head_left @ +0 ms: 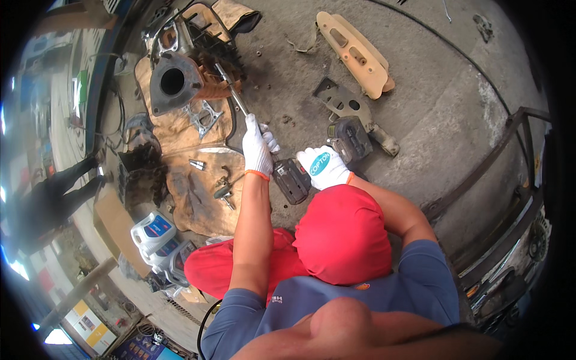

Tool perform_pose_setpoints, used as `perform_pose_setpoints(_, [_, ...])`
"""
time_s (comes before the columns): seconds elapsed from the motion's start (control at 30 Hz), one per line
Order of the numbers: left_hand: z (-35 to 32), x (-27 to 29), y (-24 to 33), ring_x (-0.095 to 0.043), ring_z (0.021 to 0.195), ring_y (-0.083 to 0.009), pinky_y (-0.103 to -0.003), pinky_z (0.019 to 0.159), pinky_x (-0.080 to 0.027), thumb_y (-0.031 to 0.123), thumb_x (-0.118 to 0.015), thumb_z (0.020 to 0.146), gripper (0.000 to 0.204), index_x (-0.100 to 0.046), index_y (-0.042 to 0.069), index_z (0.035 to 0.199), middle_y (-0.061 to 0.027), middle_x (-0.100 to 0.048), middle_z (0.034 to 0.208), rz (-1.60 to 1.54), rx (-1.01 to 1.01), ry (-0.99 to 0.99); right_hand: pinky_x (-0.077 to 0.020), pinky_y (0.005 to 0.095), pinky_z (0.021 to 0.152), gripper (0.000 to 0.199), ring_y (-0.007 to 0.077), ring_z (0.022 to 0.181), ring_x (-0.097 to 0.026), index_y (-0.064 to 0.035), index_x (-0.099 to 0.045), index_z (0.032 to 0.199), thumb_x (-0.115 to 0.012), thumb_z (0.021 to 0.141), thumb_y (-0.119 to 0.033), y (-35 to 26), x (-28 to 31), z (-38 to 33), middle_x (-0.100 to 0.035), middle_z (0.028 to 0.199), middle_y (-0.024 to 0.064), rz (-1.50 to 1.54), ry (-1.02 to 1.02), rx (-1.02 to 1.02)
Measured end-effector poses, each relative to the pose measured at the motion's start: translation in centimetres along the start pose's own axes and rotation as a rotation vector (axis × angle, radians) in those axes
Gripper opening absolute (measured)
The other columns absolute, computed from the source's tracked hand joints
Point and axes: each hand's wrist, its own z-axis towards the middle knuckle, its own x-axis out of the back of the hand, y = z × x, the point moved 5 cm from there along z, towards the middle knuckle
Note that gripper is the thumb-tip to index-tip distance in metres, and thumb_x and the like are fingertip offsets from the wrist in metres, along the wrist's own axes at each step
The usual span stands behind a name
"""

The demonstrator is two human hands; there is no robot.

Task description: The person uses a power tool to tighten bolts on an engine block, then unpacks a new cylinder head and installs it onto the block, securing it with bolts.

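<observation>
White-gloved, my left hand grips the long steel wrench handle for leverage into the rusty engine casing; my right hand lies closed against the black battery pack.

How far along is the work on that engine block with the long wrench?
Done: several parts already lie loose on the floor, a tan cover and a grey bracket. In hand: the left hand holds a long wrench set into the engine block; the right hand rests on the knee. Left: the block still carries its round flange.
</observation>
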Motion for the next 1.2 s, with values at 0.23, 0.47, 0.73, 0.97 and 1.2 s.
perform_pose_setpoints(0.23, [-0.5,-0.5,0.3,-0.022,0.045,-0.0106,-0.03,0.045,-0.02,0.069,-0.056,0.103,0.057,-0.049,0.016,0.082,0.0068,-0.024,0.057,0.003,0.003,0.007,-0.0517,0.0438,0.093,0.034,0.0334,0.102,-0.072,-0.0088,-0.064,0.111,-0.075,0.08,-0.017,-0.1,0.2,0.3,-0.071,0.106,0.0134,-0.001,-0.15,-0.058])
perform_pose_setpoints(0.47, [-0.1,-0.2,0.2,-0.021,0.044,-0.0106,-0.03,0.044,-0.019,0.073,-0.055,0.101,0.06,-0.05,0.016,0.082,0.0068,-0.024,0.056,-0.072,0.035,-0.008,-0.0532,0.0439,0.092,0.037,0.0343,0.102,-0.073,-0.0083,-0.064,0.112,-0.077,0.078,-0.016,-0.2,-0.5,-0.2,-0.071,0.108,0.0147,0.0,-0.182,-0.073])
perform_pose_setpoints(0.73, [0.3,-0.4,0.1,-0.023,0.043,-0.0101,-0.029,0.043,-0.019,0.073,-0.053,0.101,0.06,-0.051,0.016,0.084,0.0068,-0.025,0.056,-0.094,0.036,-0.03,-0.0541,0.0449,0.091,0.042,0.0347,0.103,-0.073,-0.0076,-0.063,0.115,-0.08,0.077,-0.015,-0.1,-0.7,-0.6,-0.071,0.109,0.0149,-0.033,-0.224,-0.095])
perform_pose_setpoints(0.97, [0.1,-0.4,-2.4,-0.027,0.044,-0.01,-0.029,0.043,-0.025,0.069,-0.052,0.104,0.056,-0.05,0.016,0.086,0.0069,-0.031,0.058,-0.118,0.125,-0.051,-0.0539,0.0496,0.101,0.082,0.0406,0.116,-0.068,-0.0094,-0.042,0.153,-0.078,0.08,-0.011,0.4,-0.7,-2.0,-0.062,0.135,0.02,0.124,-0.399,-0.198])
perform_pose_setpoints(1.2, [-1.4,-0.7,-5.1,-0.027,0.045,-0.01,-0.029,0.044,-0.025,0.066,-0.058,0.103,0.053,-0.049,0.018,0.083,0.0074,-0.031,0.059,-0.07,0.203,-0.089,-0.0523,0.0504,0.101,0.077,0.0432,0.117,-0.066,-0.0061,-0.037,0.158,-0.068,0.094,-0.036,0.6,-0.6,-4.4,-0.058,0.138,0.023,0.213,-0.512,-0.162])
